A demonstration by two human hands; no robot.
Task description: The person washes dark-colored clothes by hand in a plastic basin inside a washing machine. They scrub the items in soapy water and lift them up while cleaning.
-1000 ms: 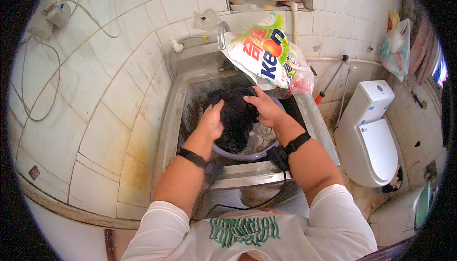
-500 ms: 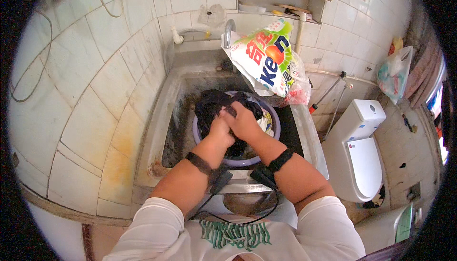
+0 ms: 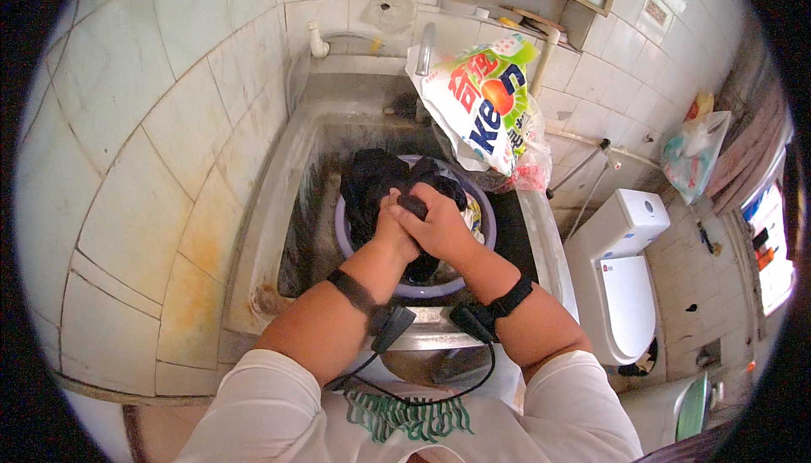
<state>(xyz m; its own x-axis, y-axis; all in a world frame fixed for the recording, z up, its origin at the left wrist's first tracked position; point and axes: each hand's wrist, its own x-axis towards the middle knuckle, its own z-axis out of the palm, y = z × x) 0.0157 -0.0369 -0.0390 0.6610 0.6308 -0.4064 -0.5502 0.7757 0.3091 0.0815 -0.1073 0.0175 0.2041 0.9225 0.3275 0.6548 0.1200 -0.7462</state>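
Note:
My left hand [image 3: 395, 228] and my right hand [image 3: 441, 225] are pressed together, closed around a bunched part of black cloth [image 3: 411, 204]. More of the black cloth [image 3: 368, 177] spreads under and beyond my hands, inside a lavender plastic basin [image 3: 492, 225]. Its exact garment type does not show. Beside my right hand, at the basin's right side, lies a white and yellow patterned cloth [image 3: 475, 216]. My fingertips are partly hidden by the grip. Each forearm wears a black strap with a small cabled device.
The basin stands in a worn stone sink [image 3: 274, 209]. A colourful detergent bag [image 3: 481, 108] hangs by the metal tap [image 3: 425, 49]. White tiles [image 3: 160, 171] line the left wall; a white toilet [image 3: 625, 307] stands right. Another plastic bag [image 3: 697, 150] hangs beyond it.
My hands stay clasped on the black cloth, with the right one rolled slightly over it and the grip a little lower. The whole view has tilted and shifted slightly.

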